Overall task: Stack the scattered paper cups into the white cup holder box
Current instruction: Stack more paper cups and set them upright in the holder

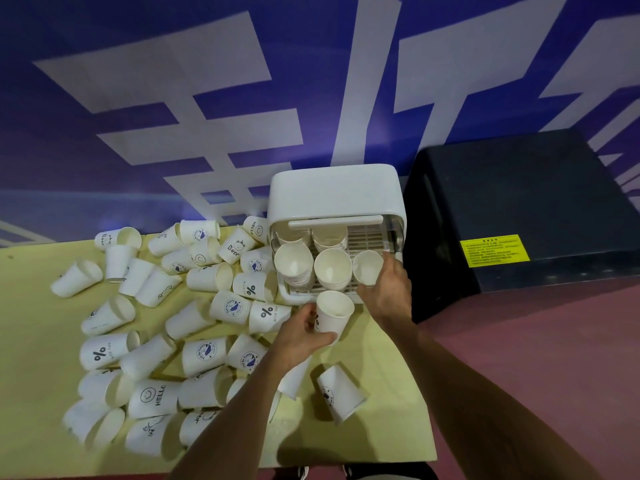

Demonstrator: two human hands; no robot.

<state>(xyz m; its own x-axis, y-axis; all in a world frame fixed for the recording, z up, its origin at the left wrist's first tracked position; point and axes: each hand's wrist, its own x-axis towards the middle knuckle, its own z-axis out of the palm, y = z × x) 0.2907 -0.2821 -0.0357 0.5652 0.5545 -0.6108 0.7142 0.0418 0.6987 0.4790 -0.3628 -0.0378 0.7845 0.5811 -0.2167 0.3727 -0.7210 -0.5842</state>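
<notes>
Left hand [304,337] grips a cup [332,317], my right hand [388,289] holds a second cup [367,266] in the box [332,192] — stacks [294,265] begun, dozens [104,351] scattered.

Left hand [304,336] curled round a cup [332,315], right hand [388,292] farther forward, pinching another cup [367,270]

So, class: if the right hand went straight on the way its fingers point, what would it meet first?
The front right cup in the box: the right hand seems to curl round its rim. Beyond that, probably the rack, though depth is unclear.
</notes>
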